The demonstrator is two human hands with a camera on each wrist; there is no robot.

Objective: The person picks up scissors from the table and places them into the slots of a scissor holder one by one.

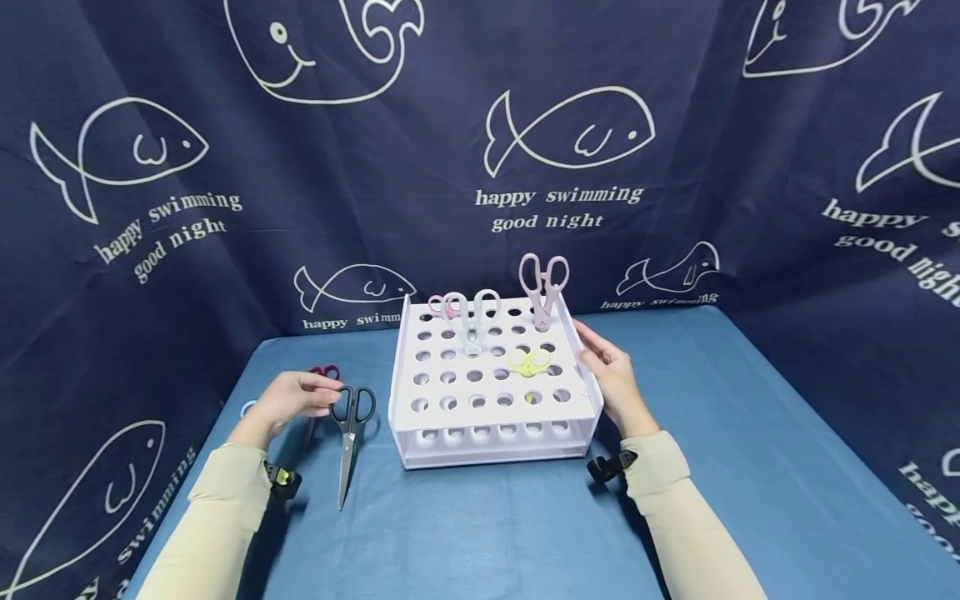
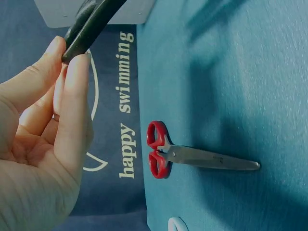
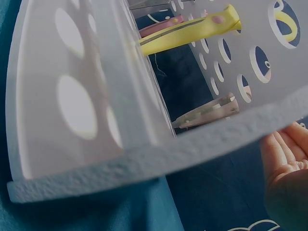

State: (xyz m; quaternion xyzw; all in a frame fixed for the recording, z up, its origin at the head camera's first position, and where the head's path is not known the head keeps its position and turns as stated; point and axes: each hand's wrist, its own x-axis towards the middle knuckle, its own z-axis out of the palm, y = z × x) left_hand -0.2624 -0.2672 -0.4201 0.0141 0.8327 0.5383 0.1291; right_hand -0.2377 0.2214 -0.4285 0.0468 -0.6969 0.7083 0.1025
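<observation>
My left hand [image 1: 294, 396] pinches black-handled scissors [image 1: 348, 417] by one handle loop between thumb and fingertips, blades hanging down. In the left wrist view, red-handled scissors [image 2: 192, 156] lie below that hand on the table. My right hand [image 1: 613, 379] rests against the right side panel of a white two-tier rack [image 1: 450, 437] with rows of round holes. Standing in the rack are mauve scissors [image 1: 543, 300], pale blue scissors [image 1: 472, 325], small pink scissors [image 1: 444, 308] and yellow scissors [image 1: 530, 363]. The right wrist view shows a yellow blade part [image 3: 192, 31] below the top board.
Part of a pale handle loop [image 1: 248, 407] shows at the table's left, mostly hidden by my left hand. A blue cloth [image 1: 480, 533] covers the table. Behind and at both sides hangs a dark blue curtain [image 1: 450, 167] with white fish prints.
</observation>
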